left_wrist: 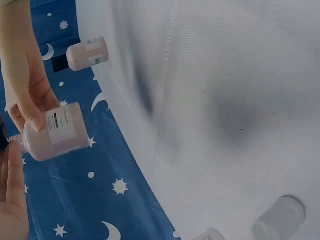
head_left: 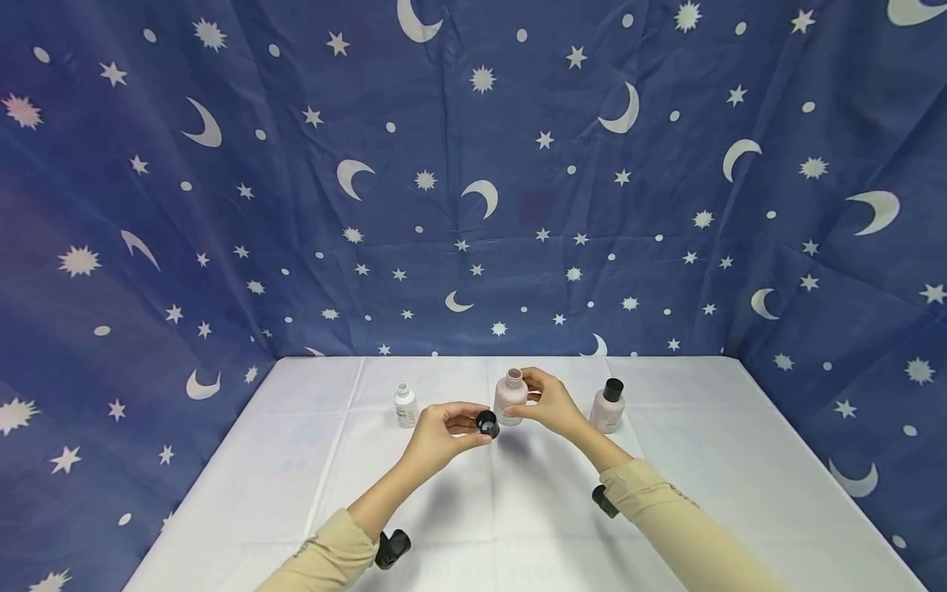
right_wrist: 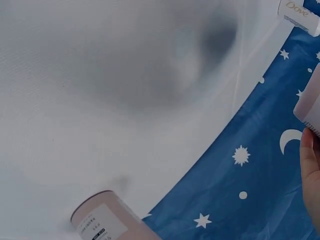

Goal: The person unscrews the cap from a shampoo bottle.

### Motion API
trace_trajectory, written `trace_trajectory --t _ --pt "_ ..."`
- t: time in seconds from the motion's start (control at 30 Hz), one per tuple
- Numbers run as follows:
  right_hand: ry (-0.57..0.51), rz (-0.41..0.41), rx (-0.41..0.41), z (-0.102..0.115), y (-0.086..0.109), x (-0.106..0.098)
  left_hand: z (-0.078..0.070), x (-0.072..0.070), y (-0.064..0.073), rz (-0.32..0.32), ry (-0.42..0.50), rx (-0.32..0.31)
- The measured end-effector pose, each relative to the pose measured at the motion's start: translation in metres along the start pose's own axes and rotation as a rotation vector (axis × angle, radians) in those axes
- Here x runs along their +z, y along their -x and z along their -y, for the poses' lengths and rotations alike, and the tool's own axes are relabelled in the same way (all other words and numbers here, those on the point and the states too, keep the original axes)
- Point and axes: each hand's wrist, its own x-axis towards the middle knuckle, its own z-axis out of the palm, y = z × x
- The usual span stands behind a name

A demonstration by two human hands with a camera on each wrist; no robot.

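In the head view, my left hand (head_left: 440, 436) pinches a black cap (head_left: 487, 423) between thumb and fingers, its hollow underside showing. Just right of the cap, my right hand (head_left: 551, 403) grips a pink bottle (head_left: 509, 399) by its side. That bottle is roughly upright, lifted off the table, its neck uncapped. In the left wrist view the cap is mostly cut off at the left edge, beside the neck of the pink bottle (left_wrist: 57, 132). Only part of the right hand (right_wrist: 311, 170) and its bottle (right_wrist: 310, 107) show in the right wrist view.
A white Dove bottle (head_left: 405, 405) without a cap stands at the left on the white-covered table (head_left: 296, 460). To the right is another pink bottle (head_left: 607, 409) with a black cap. A grey cylindrical thing (left_wrist: 282, 217) is partly visible, its kind unclear. A starry blue cloth (head_left: 473, 205) hangs behind.
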Motion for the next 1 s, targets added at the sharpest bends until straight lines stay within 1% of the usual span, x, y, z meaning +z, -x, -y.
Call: trace_trajectory --t 0.13,0.2,0.33,0.53,0.8,0.93,1.0 --pt "0.020 -0.003 -0.002 -0.006 -0.006 0.004 0.008 0.005 0.002 0.009 -0.010 0.001" --pt "0.029 -0.003 0.001 -0.009 -0.009 0.007 0.011 0.008 0.003 0.026 -0.008 0.002" --pt "0.060 0.017 -0.003 -0.015 -0.015 0.009 0.017 0.012 0.005 0.040 -0.005 -0.018" --pt "0.091 0.058 -0.019 -0.026 -0.024 0.011 0.026 0.019 0.008 0.059 0.008 -0.032" --pt "0.154 0.091 0.063 -0.039 -0.031 0.010 0.037 0.029 0.007 0.090 0.003 -0.052" --pt "0.185 0.122 0.068 -0.044 -0.033 0.011 0.040 0.032 0.006 0.091 -0.006 -0.056" --pt "0.202 0.124 0.066 -0.046 -0.034 0.011 0.041 0.032 0.005 0.094 -0.006 -0.055"
